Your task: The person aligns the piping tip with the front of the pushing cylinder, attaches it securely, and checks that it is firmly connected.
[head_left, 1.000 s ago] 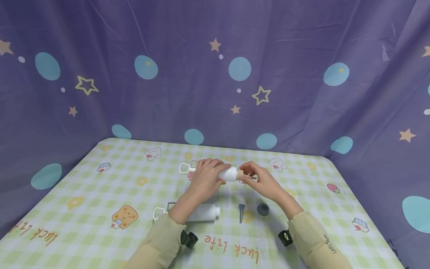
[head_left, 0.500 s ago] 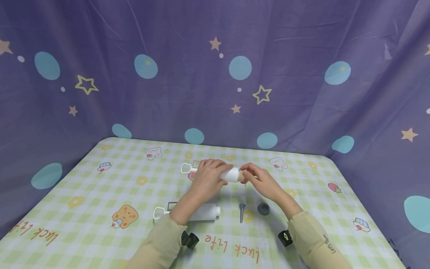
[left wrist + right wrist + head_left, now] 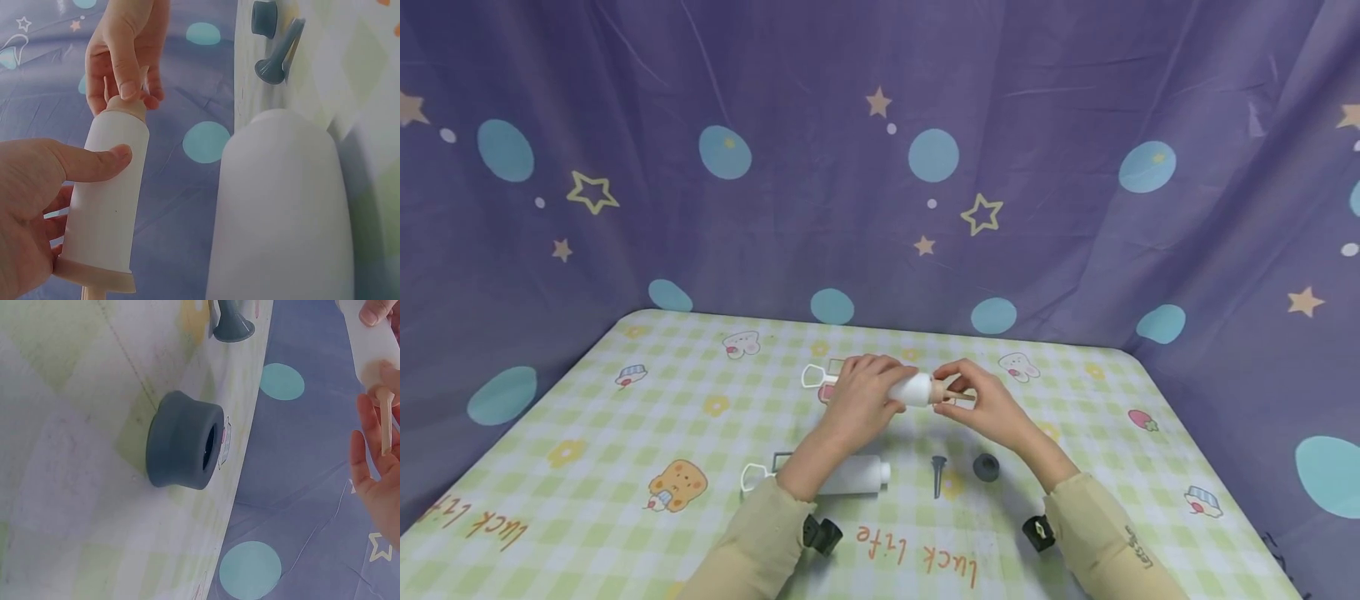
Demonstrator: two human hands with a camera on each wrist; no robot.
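Observation:
My left hand point(image 3: 863, 396) grips the barrel of a white icing syringe point(image 3: 912, 389), held on its side above the table. Its white loop handle point(image 3: 813, 377) sticks out at the left. In the left wrist view a beige flange point(image 3: 94, 275) shows at the back of the barrel. My right hand point(image 3: 988, 408) pinches the beige collar point(image 3: 937, 391) at the front end with thumb and fingertips. A thin beige nozzle point(image 3: 386, 425) points out of that collar, between the fingers and toward the right palm.
Nearer me lies a second white syringe point(image 3: 857, 475), partly behind the left forearm. To its right a grey nozzle point(image 3: 937, 477) and a grey ring-shaped collar point(image 3: 987, 467) rest on the checked tablecloth point(image 3: 587, 408). A purple curtain point(image 3: 790, 225) hangs behind the table.
The right fingers, bunched over the nozzle half a second ago, have spread back around the collar, so the nozzle shows again. The left hand and syringe stay about in place.

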